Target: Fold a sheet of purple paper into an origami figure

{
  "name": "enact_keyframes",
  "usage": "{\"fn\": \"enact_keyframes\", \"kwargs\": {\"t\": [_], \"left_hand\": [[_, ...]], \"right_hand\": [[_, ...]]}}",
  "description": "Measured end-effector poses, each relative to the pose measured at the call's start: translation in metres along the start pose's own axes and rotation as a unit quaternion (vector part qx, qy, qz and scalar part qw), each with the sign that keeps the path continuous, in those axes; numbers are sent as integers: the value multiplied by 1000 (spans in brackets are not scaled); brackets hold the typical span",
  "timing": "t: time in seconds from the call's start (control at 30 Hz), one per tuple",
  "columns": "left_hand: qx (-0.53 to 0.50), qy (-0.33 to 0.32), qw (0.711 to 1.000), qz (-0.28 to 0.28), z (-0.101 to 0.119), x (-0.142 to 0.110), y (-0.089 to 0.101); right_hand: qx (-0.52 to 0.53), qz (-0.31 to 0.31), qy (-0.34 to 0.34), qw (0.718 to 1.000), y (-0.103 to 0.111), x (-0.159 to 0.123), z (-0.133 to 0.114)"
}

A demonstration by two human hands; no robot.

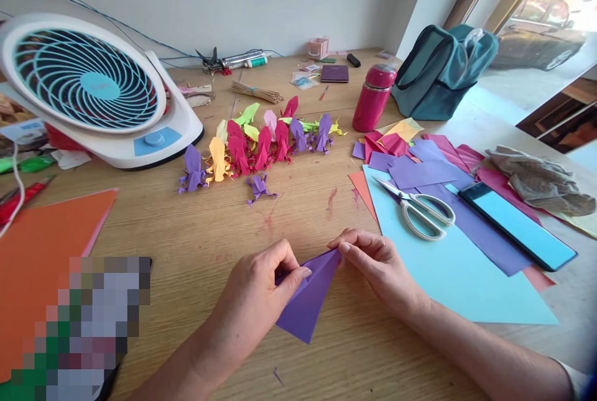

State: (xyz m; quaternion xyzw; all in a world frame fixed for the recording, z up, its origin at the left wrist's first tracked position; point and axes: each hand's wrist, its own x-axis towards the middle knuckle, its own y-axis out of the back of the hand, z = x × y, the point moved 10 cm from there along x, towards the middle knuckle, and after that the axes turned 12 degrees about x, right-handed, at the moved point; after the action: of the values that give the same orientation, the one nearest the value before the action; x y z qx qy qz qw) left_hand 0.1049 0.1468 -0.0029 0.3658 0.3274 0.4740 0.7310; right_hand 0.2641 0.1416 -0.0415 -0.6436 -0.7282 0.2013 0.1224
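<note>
Folded purple paper (305,314), tilted, narrow corner at upper right, between the fingers (359,238).

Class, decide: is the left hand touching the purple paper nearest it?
Touching. The head view shows the left hand gripping the purple paper, its thumb lying over the sheet.

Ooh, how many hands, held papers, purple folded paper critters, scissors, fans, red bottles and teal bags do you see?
Hands (left hand, right hand): 2
Held purple paper: 1
Purple folded critters: 4
Scissors: 1
Fan: 1
Red bottle: 1
Teal bag: 1
Total: 11
</note>
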Motion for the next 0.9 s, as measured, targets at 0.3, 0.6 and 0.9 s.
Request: {"fn": "enact_keyframes", "kwargs": {"t": [0.3,0.6,0.9], "left_hand": [[-69,-14,997,-40,3,0,-5],[-51,-43,998,-19,10,1,-1],[-37,-60,997,-13,12,-2,-4]], "right_hand": [[-11,9,-2,1000,-1,0,-3],[17,-12,-29,999,-6,1,7],[18,-37,-40,998,-13,1,11]]}}
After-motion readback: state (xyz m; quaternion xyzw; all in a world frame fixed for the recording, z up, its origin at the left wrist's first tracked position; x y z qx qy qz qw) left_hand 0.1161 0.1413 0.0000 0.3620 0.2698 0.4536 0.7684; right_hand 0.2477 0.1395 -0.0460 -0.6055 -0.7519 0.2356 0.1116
